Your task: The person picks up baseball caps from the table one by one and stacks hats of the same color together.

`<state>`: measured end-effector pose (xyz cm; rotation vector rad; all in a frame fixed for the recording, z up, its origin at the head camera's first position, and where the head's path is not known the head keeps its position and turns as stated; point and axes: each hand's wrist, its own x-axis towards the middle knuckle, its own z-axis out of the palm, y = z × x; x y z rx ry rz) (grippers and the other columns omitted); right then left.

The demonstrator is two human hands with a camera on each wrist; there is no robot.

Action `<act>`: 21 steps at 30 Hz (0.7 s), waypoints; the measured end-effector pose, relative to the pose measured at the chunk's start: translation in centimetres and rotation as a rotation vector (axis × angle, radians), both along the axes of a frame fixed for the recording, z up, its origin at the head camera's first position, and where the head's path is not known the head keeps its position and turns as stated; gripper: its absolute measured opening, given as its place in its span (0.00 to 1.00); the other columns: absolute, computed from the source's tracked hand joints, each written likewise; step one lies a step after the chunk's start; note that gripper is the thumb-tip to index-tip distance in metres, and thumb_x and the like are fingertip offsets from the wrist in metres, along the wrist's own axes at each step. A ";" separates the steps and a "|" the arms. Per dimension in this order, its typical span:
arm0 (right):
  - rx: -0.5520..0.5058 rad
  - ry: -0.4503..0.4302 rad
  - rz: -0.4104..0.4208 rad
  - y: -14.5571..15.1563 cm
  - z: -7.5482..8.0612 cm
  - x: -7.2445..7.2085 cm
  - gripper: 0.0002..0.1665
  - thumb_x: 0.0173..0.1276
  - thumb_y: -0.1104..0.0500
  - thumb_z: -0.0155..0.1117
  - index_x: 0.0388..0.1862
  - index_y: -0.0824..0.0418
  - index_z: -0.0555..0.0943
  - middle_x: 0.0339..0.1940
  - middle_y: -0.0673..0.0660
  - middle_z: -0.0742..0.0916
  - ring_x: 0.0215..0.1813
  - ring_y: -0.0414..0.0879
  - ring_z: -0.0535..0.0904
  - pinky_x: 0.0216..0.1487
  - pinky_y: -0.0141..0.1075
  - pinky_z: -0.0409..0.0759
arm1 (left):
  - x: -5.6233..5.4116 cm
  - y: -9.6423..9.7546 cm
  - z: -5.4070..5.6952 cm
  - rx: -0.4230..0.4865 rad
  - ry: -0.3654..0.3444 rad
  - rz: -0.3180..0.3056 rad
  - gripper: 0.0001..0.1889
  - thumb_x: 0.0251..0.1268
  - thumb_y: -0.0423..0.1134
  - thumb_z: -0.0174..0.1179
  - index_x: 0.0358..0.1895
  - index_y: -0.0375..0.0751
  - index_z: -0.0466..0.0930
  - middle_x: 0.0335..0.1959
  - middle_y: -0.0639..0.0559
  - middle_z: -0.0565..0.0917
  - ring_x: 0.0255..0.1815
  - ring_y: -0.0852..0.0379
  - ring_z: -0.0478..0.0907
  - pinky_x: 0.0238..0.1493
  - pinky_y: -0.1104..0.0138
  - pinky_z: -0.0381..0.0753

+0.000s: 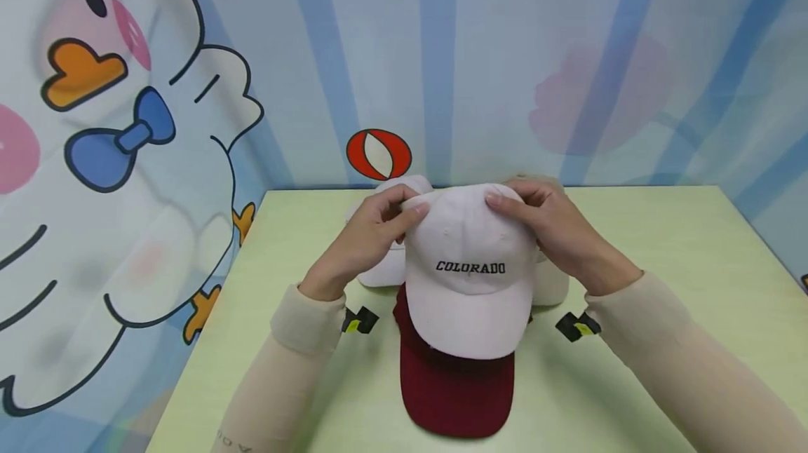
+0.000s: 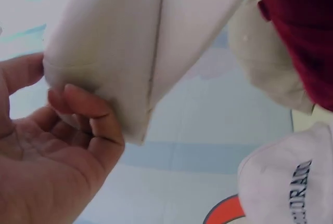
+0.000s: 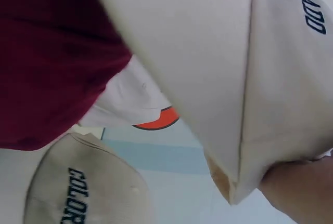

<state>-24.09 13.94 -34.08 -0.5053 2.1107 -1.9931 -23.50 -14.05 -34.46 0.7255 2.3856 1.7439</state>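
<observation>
A white baseball cap [image 1: 467, 320] with COLORADO lettering hangs in the air above a maroon cap [image 1: 457, 397], brim towards me. My left hand [image 1: 372, 232] pinches the left side of its crown between thumb and fingers. On the opposite side, my right hand [image 1: 562, 225] grips the crown, thumb on the front. The left wrist view gives the held cap close up, with curled fingers [image 2: 104, 122] at the crown. In the right wrist view the brim hides much, and only part of the right hand [image 3: 307, 187] shows. The maroon cap's crown is mostly covered.
Another white cap [image 1: 381, 276] stands behind on the left, and a beige cap [image 1: 551, 285] behind on the right; both bear lettering in the wrist views. All rest on a pale yellow-green table [image 1: 663, 249]. A printed cloth backdrop [image 1: 486, 74] rises behind its far edge.
</observation>
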 end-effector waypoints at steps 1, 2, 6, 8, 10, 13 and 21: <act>0.031 0.019 -0.016 -0.2 0.1 -0.2 0.13 0.76 0.49 0.66 0.48 0.56 0.89 0.44 0.52 0.87 0.45 0.44 0.82 0.40 0.39 0.86 | -0.1 -0.2 0.2 0.005 0.022 0.016 0.08 0.80 0.44 0.56 0.47 0.43 0.78 0.32 0.48 0.72 0.32 0.48 0.70 0.35 0.66 0.72; 0.068 0.032 -0.036 -0.5 0.3 -0.3 0.15 0.75 0.47 0.67 0.48 0.55 0.89 0.43 0.52 0.87 0.43 0.45 0.82 0.40 0.40 0.86 | -0.2 -0.3 0.3 0.010 0.042 0.035 0.08 0.80 0.44 0.56 0.48 0.43 0.77 0.33 0.48 0.73 0.33 0.48 0.71 0.35 0.66 0.73; 0.172 0.067 -0.108 -1.5 0.9 -1.0 0.20 0.69 0.39 0.71 0.47 0.52 0.89 0.41 0.52 0.88 0.40 0.46 0.83 0.39 0.40 0.85 | -0.6 -0.9 0.7 0.043 0.117 0.111 0.08 0.80 0.44 0.57 0.51 0.45 0.77 0.37 0.48 0.76 0.34 0.50 0.73 0.35 0.64 0.75; 0.203 0.102 -0.134 -2.0 1.3 -1.4 0.21 0.68 0.38 0.72 0.47 0.51 0.89 0.41 0.52 0.89 0.40 0.46 0.84 0.37 0.40 0.85 | -0.9 -1.2 0.9 0.065 0.144 0.140 0.09 0.79 0.44 0.58 0.52 0.44 0.77 0.38 0.48 0.77 0.35 0.49 0.75 0.36 0.64 0.76; 0.216 0.131 -0.150 -2.5 1.8 -1.8 0.21 0.66 0.37 0.73 0.47 0.51 0.89 0.41 0.52 0.89 0.40 0.47 0.84 0.37 0.39 0.85 | -1.2 -1.5 1.1 0.079 0.173 0.170 0.09 0.79 0.44 0.58 0.52 0.44 0.77 0.39 0.48 0.78 0.37 0.49 0.76 0.37 0.64 0.77; 0.206 0.174 -0.151 -3.4 2.5 -2.5 0.21 0.66 0.38 0.74 0.46 0.52 0.89 0.41 0.53 0.89 0.41 0.47 0.83 0.38 0.37 0.85 | -1.6 -2.1 1.5 0.084 0.212 0.212 0.10 0.79 0.43 0.59 0.53 0.42 0.77 0.39 0.48 0.78 0.38 0.50 0.77 0.39 0.64 0.77; 0.131 0.296 -0.119 -5.8 3.6 -4.3 0.15 0.66 0.48 0.76 0.43 0.57 0.90 0.43 0.53 0.89 0.47 0.46 0.81 0.43 0.35 0.82 | -2.6 -4.0 2.6 -0.021 0.351 0.366 0.13 0.77 0.49 0.60 0.54 0.45 0.79 0.37 0.49 0.77 0.33 0.50 0.73 0.33 0.64 0.72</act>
